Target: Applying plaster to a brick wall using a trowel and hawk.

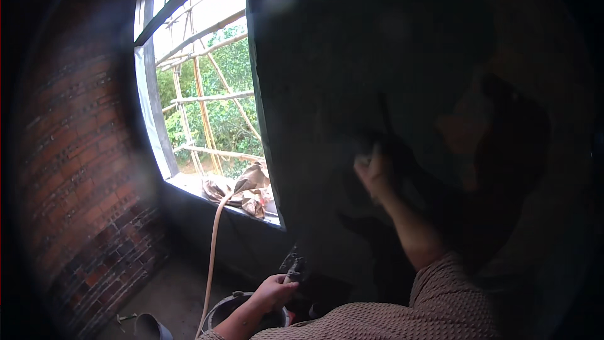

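Dark wall point(327, 44): far and right, poorly lit.
Brick wall point(82, 164): left, red courses, darker toward the floor point(182, 283).
Window point(150, 107): set between the two, pale-framed; poles point(204, 116) and foliage point(236, 66) outside.
Sacks point(251, 179): brown, crumpled, on the sill.
Hose point(214, 233): pale, running from the sacks down toward the near edge.
Bucket point(234, 303): near, partly behind the left forearm; contents cannot be told.
Container point(151, 327): near left, cut off by the rim of the view.
Right hand point(375, 173): raised in front of the dark wall, fingers curled; too dark to tell what, if anything, it has hold of.
Left hand point(274, 293): low, by the bucket; grip closed round the handle end of the trowel.
Trowel point(293, 267): dark, crusted, pointing away from the body. Likely light and stiff, hardly fragile; probably gritty, perhaps slippery where wet. Best held by the handle, clear of the crusted end.
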